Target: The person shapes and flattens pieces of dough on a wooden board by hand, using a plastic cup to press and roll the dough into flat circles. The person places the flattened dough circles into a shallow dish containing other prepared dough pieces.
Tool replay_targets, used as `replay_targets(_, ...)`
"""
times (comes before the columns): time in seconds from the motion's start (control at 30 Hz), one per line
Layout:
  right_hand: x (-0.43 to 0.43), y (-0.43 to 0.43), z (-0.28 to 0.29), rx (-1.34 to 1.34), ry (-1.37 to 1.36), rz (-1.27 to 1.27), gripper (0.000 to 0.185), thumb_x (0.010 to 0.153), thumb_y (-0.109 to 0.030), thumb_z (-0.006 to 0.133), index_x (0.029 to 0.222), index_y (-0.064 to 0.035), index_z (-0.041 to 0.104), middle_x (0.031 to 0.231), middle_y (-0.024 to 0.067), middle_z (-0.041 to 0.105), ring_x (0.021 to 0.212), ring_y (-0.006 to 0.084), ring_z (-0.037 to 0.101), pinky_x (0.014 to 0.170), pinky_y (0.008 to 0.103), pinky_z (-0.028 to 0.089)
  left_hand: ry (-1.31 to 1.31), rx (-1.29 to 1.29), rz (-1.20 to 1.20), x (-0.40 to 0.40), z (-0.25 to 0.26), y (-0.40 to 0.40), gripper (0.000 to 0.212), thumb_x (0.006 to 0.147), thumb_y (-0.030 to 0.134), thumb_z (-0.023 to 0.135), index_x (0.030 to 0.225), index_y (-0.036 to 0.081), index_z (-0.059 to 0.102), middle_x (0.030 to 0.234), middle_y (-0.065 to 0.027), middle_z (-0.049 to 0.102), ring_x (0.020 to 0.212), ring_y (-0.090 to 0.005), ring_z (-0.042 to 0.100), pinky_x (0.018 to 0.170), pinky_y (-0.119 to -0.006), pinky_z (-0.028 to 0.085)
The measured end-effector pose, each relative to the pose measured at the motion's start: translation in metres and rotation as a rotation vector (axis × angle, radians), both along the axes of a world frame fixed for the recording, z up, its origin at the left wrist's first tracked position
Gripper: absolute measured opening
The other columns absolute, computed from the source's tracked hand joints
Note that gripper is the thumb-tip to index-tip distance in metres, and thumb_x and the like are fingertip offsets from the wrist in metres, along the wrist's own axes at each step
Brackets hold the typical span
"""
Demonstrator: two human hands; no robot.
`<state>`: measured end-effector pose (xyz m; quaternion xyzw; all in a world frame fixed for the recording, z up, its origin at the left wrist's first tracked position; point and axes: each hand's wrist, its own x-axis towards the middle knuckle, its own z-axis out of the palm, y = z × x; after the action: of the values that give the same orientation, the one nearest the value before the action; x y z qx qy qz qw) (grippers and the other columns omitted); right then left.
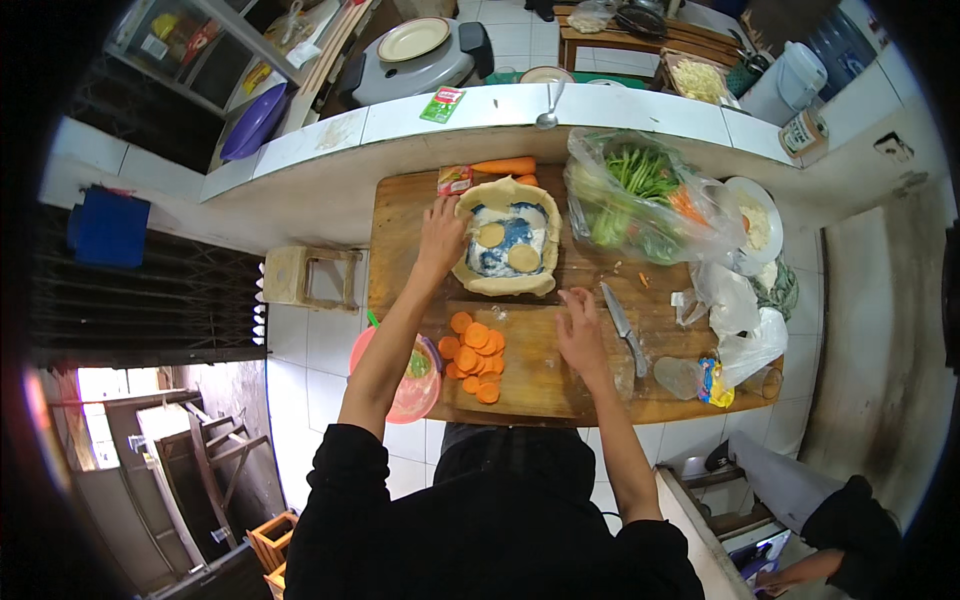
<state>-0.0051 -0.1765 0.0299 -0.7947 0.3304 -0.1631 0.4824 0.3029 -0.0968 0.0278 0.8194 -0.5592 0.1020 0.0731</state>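
Note:
My left hand (444, 234) is at the left side of a blue tray (516, 234) dusted with white flour, its fingers by the rim; whether they grip it is unclear. Pale dough (506, 285) lies all along the tray's rim. Two round dough pieces (524, 258) rest on the floured bottom. My right hand (580, 330) hovers over or rests on the wooden cutting board (532, 382), fingers apart and holding nothing. To its right lies a kitchen knife (624, 328). Carrot slices (475, 355) are heaped on the board's left part.
A clear plastic bag of vegetables (645, 187) fills the table's back right, beside a plate of grated food (757, 217). Whole carrots (504, 165) lie behind the tray. A pink bowl (412, 397) stands at the left edge, glasses (677, 376) at the right. Another person (847, 525) is lower right.

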Motion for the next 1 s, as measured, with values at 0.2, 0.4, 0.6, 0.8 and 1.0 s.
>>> replay_targets(0.2,-0.016,0.005,-0.014,-0.106,-0.042,-0.001,0.037,0.092,-0.003,0.059,0.128,0.0022,0.057,0.127,0.0234,0.051,0.115,0.0426,0.057,0.094,0.0448,0.050,0.246,0.248,-0.183,0.002,-0.049,-0.022,0.045,0.079,0.007,0.072,0.124,0.008,0.066,0.128,-0.0117,0.059,0.120,-0.0314,0.055,0.099,-0.042,0.046)
replay_targets(0.4,-0.036,0.008,-0.022,0.011,-0.009,-0.109,0.035,0.092,-0.003,0.059,0.127,0.0031,0.057,0.124,0.0243,0.054,0.116,0.0432,0.056,0.096,0.0447,0.048,0.101,0.281,-0.227,-0.002,-0.070,-0.038,0.037,0.083,0.001,0.061,0.118,0.010,0.068,0.114,-0.0076,0.063,0.116,-0.0268,0.059,0.092,-0.041,0.051)
replay_targets(0.6,-0.045,0.008,-0.030,-0.103,-0.020,-0.153,0.033,0.090,0.000,0.060,0.123,0.0004,0.060,0.119,0.0218,0.056,0.106,0.0364,0.061,0.089,0.0403,0.051,0.213,0.351,-0.166,0.000,-0.069,-0.037,0.053,0.079,-0.001,0.068,0.131,0.008,0.062,0.126,-0.0110,0.063,0.118,-0.0329,0.059,0.097,-0.043,0.050)
replay_targets(0.8,-0.046,0.009,-0.030,-0.032,0.024,-0.136,0.034,0.092,-0.005,0.059,0.126,0.0010,0.059,0.125,0.0262,0.054,0.117,0.0452,0.055,0.095,0.0461,0.049,0.229,0.312,-0.201,0.002,-0.070,-0.036,0.050,0.081,0.006,0.071,0.130,0.010,0.064,0.136,-0.0118,0.059,0.120,-0.0342,0.058,0.097,-0.044,0.050)
replay_targets(1.0,-0.045,0.012,-0.034,0.019,-0.038,-0.163,0.034,0.090,0.000,0.060,0.124,0.0010,0.059,0.113,0.0199,0.058,0.094,0.0341,0.062,0.084,0.0396,0.050,0.324,0.261,-0.250,-0.024,-0.073,-0.045,0.047,0.080,0.011,0.075,0.126,0.011,0.068,0.140,-0.0112,0.055,0.131,-0.0314,0.051,0.103,-0.045,0.045)
